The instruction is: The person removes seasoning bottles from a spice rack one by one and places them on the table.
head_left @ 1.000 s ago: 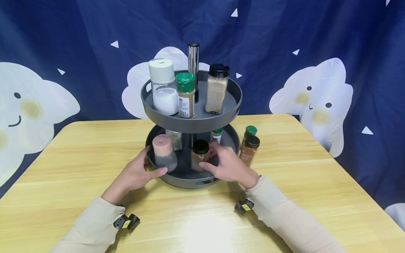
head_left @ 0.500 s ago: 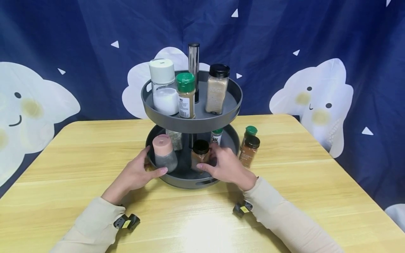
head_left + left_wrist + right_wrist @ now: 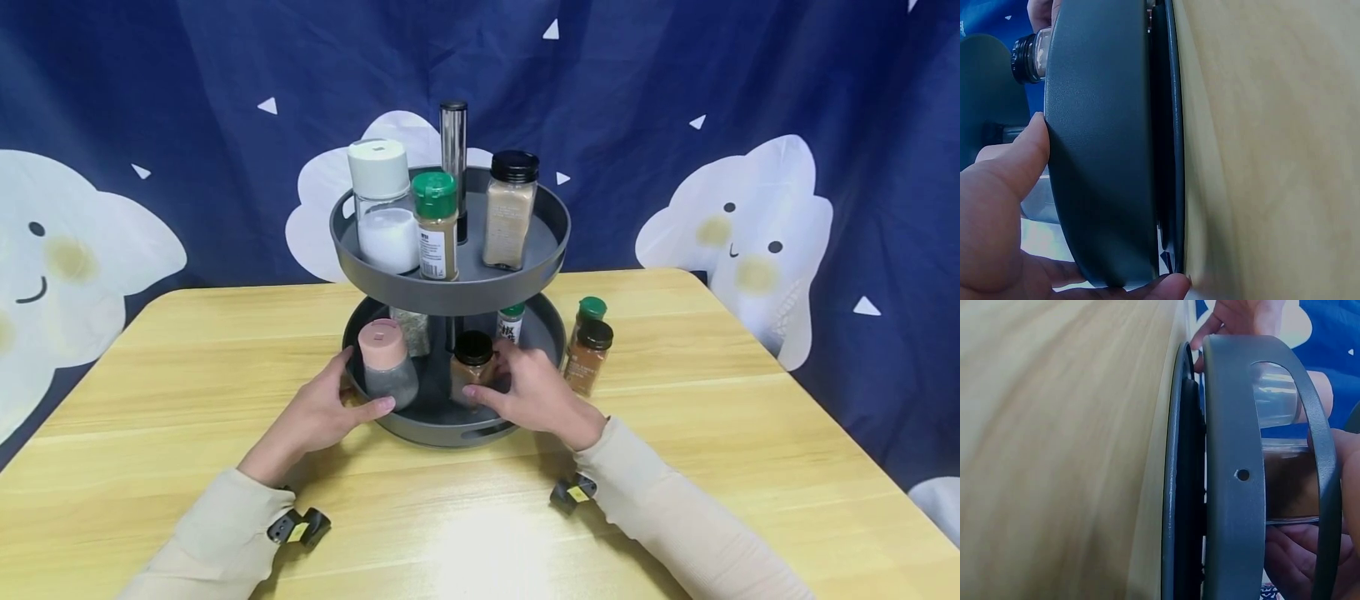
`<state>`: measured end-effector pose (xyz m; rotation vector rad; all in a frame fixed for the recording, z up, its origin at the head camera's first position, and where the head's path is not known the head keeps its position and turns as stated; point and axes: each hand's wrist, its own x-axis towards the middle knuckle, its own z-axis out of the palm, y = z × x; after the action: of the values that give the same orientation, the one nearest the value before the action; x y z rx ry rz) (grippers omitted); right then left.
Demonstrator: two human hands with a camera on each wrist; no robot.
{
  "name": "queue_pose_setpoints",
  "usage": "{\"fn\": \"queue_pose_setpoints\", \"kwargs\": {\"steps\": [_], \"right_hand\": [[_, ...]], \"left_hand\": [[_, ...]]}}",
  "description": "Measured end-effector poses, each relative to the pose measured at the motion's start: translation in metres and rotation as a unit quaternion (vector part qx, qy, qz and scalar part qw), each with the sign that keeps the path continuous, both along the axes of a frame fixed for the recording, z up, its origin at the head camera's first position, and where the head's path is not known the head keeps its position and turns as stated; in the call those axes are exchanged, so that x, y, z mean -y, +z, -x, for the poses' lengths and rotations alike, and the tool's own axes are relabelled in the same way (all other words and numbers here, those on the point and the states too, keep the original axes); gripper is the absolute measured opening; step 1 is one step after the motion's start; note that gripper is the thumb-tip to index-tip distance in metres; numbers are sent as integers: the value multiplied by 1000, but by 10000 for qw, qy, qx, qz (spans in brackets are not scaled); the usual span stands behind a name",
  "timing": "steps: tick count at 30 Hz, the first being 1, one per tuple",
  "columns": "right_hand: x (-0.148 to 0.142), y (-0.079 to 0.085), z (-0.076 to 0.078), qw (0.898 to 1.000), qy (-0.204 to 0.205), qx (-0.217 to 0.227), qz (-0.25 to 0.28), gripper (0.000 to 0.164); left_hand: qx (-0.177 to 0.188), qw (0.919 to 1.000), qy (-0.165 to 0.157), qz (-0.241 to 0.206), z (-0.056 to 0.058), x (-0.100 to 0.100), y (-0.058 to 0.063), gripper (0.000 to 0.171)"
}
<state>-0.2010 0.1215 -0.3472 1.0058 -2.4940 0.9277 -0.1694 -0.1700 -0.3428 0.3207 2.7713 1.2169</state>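
Observation:
My left hand (image 3: 318, 412) holds the outer wall of the rack's grey lower tray (image 3: 427, 433). In the left wrist view its thumb presses the top rim while the other fingers reach round the side and down toward the base. A pink-lidded shaker (image 3: 386, 350) with a clear body stands inside the tray beside that hand. My right hand (image 3: 543, 392) grips a black-lidded spice jar (image 3: 473, 350) in the same tray, thumb in front and fingers behind. In the right wrist view brown powder fills the jar (image 3: 1291, 484), seen through the slot in the tray wall.
Above, the upper tray (image 3: 450, 294) bears a white-lidded shaker (image 3: 384, 208), a green-capped bottle (image 3: 437, 225) and a black-lidded jar (image 3: 511, 212). A herb jar (image 3: 411, 329) and a green-capped bottle (image 3: 509, 325) stand farther back below. Right of the rack are two spice bottles (image 3: 588, 358).
My right thumb and wrist have shifted slightly left against the jar, and the jar appears a little more upright. The left hand stays in place on the tray. The head view drifts slightly.

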Motion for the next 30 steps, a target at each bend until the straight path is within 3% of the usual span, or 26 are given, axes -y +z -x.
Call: {"fn": "queue_pose_setpoints", "kwargs": {"steps": [30], "right_hand": [[-4,3,1,9995,277,-114,139,25]], "left_hand": [[72,9999,42,132,1,1,-2,103]]}}
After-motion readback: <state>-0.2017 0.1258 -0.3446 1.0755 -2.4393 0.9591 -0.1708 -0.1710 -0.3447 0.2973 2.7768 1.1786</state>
